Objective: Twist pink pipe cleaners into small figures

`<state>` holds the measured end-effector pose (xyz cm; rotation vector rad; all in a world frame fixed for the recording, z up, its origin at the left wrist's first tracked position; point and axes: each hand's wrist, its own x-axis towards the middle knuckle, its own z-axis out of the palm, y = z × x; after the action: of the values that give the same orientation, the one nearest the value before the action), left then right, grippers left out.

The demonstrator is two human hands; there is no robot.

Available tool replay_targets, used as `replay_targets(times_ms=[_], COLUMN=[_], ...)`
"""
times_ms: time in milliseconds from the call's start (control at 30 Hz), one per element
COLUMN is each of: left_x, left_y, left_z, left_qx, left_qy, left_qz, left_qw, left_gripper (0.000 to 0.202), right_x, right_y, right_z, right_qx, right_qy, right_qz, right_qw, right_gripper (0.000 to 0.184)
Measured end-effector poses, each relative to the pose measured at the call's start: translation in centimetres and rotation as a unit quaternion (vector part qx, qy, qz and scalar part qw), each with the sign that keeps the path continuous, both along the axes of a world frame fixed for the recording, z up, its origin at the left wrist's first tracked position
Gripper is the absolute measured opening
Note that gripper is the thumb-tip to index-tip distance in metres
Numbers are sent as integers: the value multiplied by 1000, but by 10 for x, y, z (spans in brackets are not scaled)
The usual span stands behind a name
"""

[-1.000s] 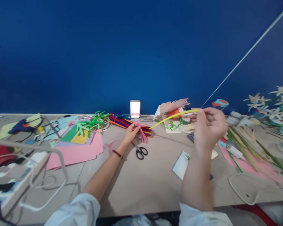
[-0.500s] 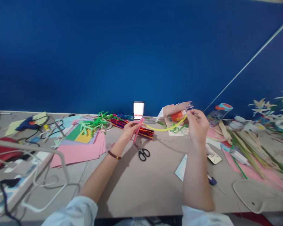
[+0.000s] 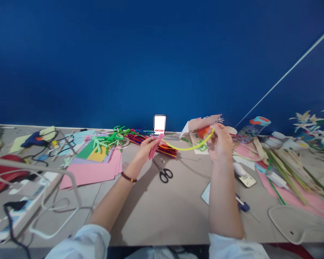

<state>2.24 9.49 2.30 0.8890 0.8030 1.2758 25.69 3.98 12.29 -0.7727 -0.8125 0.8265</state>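
The left hand (image 3: 146,150) is clamped on a pink pipe cleaner (image 3: 154,148) at center, while the right hand (image 3: 219,144) pinches a yellow pipe cleaner (image 3: 190,148).

Place: craft workroom, a long table covered in supplies
Shown by: pipe cleaners (image 3: 140,140), pink construction paper (image 3: 91,176), scissors (image 3: 164,175), hot glue gun (image 3: 34,139)

Deep blue on the wall (image 3: 162,61), crossed by one pale diagonal stripe. Bright yellow along the pipe cleaner (image 3: 190,148), bubblegum pink on the tuft (image 3: 155,147). Red, orange and purple bands through the stack (image 3: 166,150). Black loops on the scissors (image 3: 165,175) — dark red beads, flecked yellow, on the bracelet (image 3: 129,177). Flat pink on the paper (image 3: 90,175), pale blue on the sleeve (image 3: 79,244).
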Motion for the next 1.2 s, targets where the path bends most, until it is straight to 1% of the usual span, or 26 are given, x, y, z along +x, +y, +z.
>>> replay_targets(times_ms=[133, 200, 233, 300, 367, 400, 467, 500, 533, 600, 633, 700, 767, 833, 900, 933, 1000, 1033, 1100, 1167, 1200], left_x=[-1, -3, -5, -10, -17, -20, -27, -30, -32, -32, -31, -26, -18, -9, -1, 2, 6, 7, 7, 6, 6], left_y=[2, 3, 4, 8, 12, 14, 18, 20, 21, 22, 22, 20, 17, 14, 12, 12, 12, 12, 13, 14, 14], left_z=[-1, 0, 2, 4, 6, 7, 7, 7, 6, 3, 1, -4, -11, -20, -29, -33, -40, -43, -45, -46, -45], left_qx=[-4, -2, 1, 12, 19, 27, 35, 38, 43, 49, 49, 43, 42, 42, 39, 34, 24, 18, 11, 10, 11], left_qy=[15, 24, 24, 11, -10, -14, -25, -28, -32, -31, -25, 1, 26, 57, 65, 67, 64, 62, 61, 64, 66], left_qz=[22, 38, 52, 94, 149, 161, 184, 188, 193, 196, 196, 186, 155, 115, 89, 68, 44, 40, 38, 42, 44], left_qw=[1000, 999, 998, 995, 989, 987, 982, 981, 980, 979, 979, 982, 987, 991, 993, 995, 997, 997, 997, 997, 997], left_gripper=[14, 14, 15, 16, 17, 17, 18, 17, 17, 17, 18, 18, 18, 20, 25, 28, 32, 33, 33, 33, 33], right_x=[-2, -1, 0, 2, 2, 1, -2, -4, -7, -11, -13, -14, -12, -10, -8, -7, -7, -8, -10, -13, -14], right_y=[5, 8, 11, 17, 26, 31, 42, 47, 51, 58, 61, 62, 61, 58, 56, 55, 52, 51, 48, 46, 45], right_z=[-6, -9, -11, -18, -30, -39, -58, -69, -79, -98, -105, -113, -115, -112, -107, -105, -101, -100, -96, -93, -91], right_qx=[7, -6, -18, -47, -76, -94, -144, -167, -189, -233, -256, -265, -250, -230, -222, -222, -230, -237, -252, -262, -265], right_qy=[-69, -100, -110, -114, -114, -118, -146, -169, -191, -248, -291, -399, -483, -524, -558, -582, -628, -644, -650, -631, -619], right_qz=[-74, -107, -111, -92, -41, -10, 55, 74, 74, 54, 50, 54, 78, 104, 108, 101, 88, 99, 167, 251, 278], right_qw=[995, 989, 988, 988, 990, 989, 977, 968, 960, 939, 920, 876, 835, 813, 793, 776, 738, 721, 698, 686, 685], right_gripper=[25, 25, 25, 27, 28, 27, 24, 22, 20, 15, 12, 7, 7, 17, 27, 28, 21, 14, 4, 9, 14])
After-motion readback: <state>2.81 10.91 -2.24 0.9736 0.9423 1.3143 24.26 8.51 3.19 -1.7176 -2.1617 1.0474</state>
